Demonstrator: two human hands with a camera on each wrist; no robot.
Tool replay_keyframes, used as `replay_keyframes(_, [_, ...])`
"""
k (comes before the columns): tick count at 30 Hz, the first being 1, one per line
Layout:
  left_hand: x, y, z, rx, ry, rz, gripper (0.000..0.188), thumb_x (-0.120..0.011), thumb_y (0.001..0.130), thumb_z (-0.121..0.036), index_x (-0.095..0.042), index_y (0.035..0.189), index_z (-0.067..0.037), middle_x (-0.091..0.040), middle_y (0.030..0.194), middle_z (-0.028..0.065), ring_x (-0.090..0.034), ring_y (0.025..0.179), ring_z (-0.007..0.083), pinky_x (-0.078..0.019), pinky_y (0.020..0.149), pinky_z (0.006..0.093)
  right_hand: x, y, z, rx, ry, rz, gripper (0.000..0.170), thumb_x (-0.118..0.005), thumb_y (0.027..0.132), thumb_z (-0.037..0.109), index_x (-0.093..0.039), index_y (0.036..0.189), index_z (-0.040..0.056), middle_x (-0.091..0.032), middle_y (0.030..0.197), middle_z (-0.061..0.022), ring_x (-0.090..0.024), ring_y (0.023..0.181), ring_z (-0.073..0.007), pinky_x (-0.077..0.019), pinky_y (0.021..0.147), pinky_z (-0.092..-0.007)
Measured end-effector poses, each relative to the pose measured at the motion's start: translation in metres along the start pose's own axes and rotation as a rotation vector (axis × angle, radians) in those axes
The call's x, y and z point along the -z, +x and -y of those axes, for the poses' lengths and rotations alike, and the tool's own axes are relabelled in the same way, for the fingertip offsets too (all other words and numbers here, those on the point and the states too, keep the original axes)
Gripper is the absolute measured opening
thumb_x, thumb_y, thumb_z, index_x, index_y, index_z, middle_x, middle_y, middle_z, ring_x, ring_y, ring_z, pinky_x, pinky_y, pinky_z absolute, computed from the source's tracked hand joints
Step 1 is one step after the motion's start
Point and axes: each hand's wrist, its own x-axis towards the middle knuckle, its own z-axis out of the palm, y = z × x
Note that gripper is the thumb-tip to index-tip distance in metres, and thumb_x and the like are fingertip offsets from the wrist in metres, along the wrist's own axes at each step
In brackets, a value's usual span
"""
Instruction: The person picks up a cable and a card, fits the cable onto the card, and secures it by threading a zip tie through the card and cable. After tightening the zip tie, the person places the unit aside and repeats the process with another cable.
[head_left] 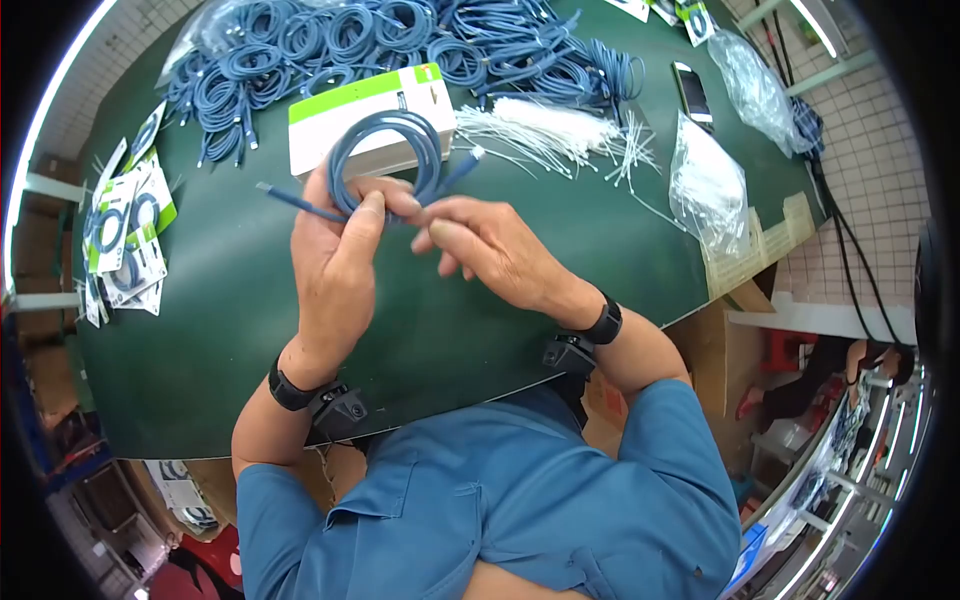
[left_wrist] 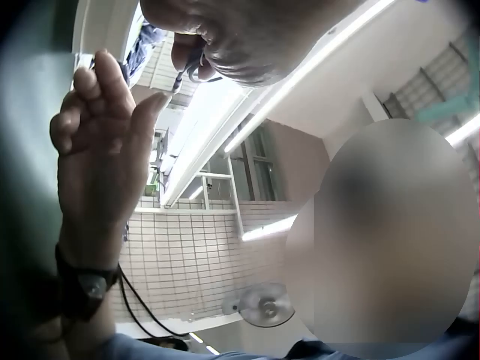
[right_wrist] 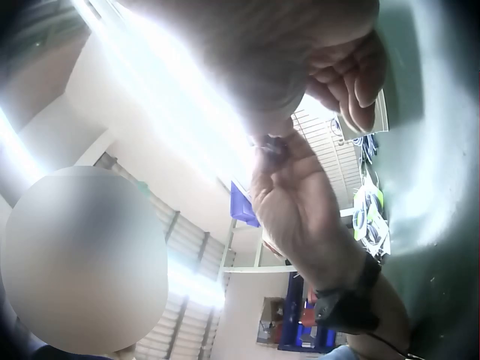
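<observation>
A blue cable wound into a coil point(head_left: 405, 125) is in my left hand point(head_left: 335, 260), whose thumb and fingers pinch it at its lower side. One plug end sticks out to the left; the other end, with a pale plug point(head_left: 477, 153), points up to the right. My right hand point(head_left: 490, 250) is just right of the coil, fingertips close to the left fingertips. In the left wrist view the right hand point(left_wrist: 97, 157) shows its palm, fingers loosely bent and thumb apart, nothing seen between them. In the right wrist view the left hand point(right_wrist: 300, 195) pinches a dark bit of cable.
Behind the coil stands a white and green box point(head_left: 310, 140). Many coiled blue cables point(head_left: 300, 40) lie along the far edge. White cable ties point(head_left: 560, 130), a plastic bag point(head_left: 708, 185) and a phone point(head_left: 692, 92) lie right; packaged cables point(head_left: 130, 230) lie left on the green table point(head_left: 220, 350).
</observation>
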Motion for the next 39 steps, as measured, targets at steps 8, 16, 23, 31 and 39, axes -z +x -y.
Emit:
replay_keyframes(8, [-0.015, -0.013, -0.015, -0.638, 1.02, 0.049, 0.064, -0.066, 0.087, 0.009, -0.05, 0.149, 0.005, -0.065, 0.112, 0.0166, -0.064, 0.106, 0.0303, -0.0546, 0.096, 0.0365, -0.024, -0.015, -0.001, 0.397, -0.34, -0.173, 0.062, -0.061, 0.105, 0.037, -0.048, 0.148, -0.0063, -0.063, 0.124, -0.0152, -0.064, 0.092, -0.018, -0.0537, 0.075, -0.029])
replay_keyframes(16, [-0.025, -0.021, -0.008, -0.764, 1.537, 0.068, 0.069, -0.069, 0.075, 0.006, -0.059, 0.143, 0.005, -0.062, 0.114, 0.014, -0.06, 0.112, 0.0332, -0.0536, 0.094, 0.0415, -0.038, -0.002, -0.019, 0.631, -0.227, -0.196, 0.068, -0.058, 0.108, 0.038, -0.038, 0.154, -0.0065, -0.059, 0.126, -0.014, -0.06, 0.083, -0.0165, -0.0495, 0.078, -0.0257])
replay_keyframes(23, [-0.026, -0.021, -0.005, -0.828, 1.584, 0.141, 0.061, -0.068, 0.078, -0.002, -0.064, 0.138, 0.001, -0.061, 0.11, 0.0098, -0.059, 0.109, 0.0283, -0.0546, 0.092, 0.0378, -0.019, -0.007, -0.011, 0.258, 0.248, -0.111, 0.054, -0.047, 0.114, 0.034, -0.046, 0.152, -0.0046, -0.066, 0.111, -0.0047, -0.057, 0.08, -0.01, -0.048, 0.071, -0.0245])
replay_keyframes(31, [-0.016, -0.009, 0.005, -1.021, 1.474, 0.181, 0.056, -0.076, 0.073, -0.004, -0.07, 0.129, 0.0, -0.063, 0.113, 0.01, -0.062, 0.104, 0.0293, -0.0551, 0.09, 0.0376, -0.004, 0.001, -0.006, 0.181, 0.65, -0.16, 0.048, -0.049, 0.114, 0.033, -0.052, 0.149, 0.0002, -0.065, 0.112, -0.0027, -0.052, 0.073, -0.0053, -0.0422, 0.062, -0.0218])
replay_keyframes(39, [-0.02, -0.021, 0.01, -0.179, 0.69, 0.193, 0.033, -0.067, 0.102, -0.01, -0.065, 0.134, -0.003, -0.064, 0.121, 0.0126, -0.064, 0.109, 0.0223, -0.0538, 0.092, 0.0374, 0.022, 0.005, -0.006, 0.262, 0.899, -0.133, 0.044, -0.048, 0.114, 0.029, -0.05, 0.15, 0.0019, -0.061, 0.103, -0.0006, -0.046, 0.062, -0.0048, -0.0386, 0.057, -0.0212])
